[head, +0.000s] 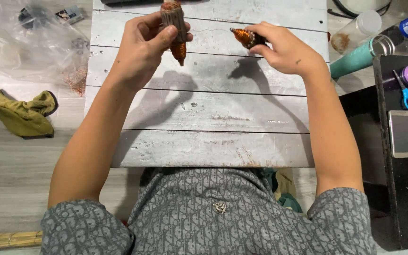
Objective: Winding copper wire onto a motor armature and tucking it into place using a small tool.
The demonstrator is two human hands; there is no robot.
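**A:** What's each hand doing right now?

**B:** The left hand [142, 47] is closed around a ribbed grey-brown spool [173, 18], held upright at about twelve o'clock over the white plank surface [204, 108]. A tapered orange copper-wire winding [180, 51] pokes out below the fist. The right hand [284, 47], at about one o'clock, is pinched shut on a smaller copper-wound cone [243, 37], tip pointing left.

**A:** Are the two pieces joined?

**B:** A thin wire strand [208, 30] seems to run between them, just above the surface. It is too fine to be sure of.

**A:** How should this be handled well?

**B:** I'd judge that strand needs steady, light tension: keep the hands level and well apart, turn one piece slowly, and let the wire lay on evenly without kinks. Gripping the bare windings hard could shift the coils.

**A:** How do the pieces look?

**B:** Glossy orange-brown, tightly wrapped, each narrowing to a point. The spool's upper part is dull and grooved.

**A:** Anything nearby?

**B:** Blue-handled scissors [407, 94] and a phone [400, 133] at three o'clock, an olive cloth [22, 115] at nine.
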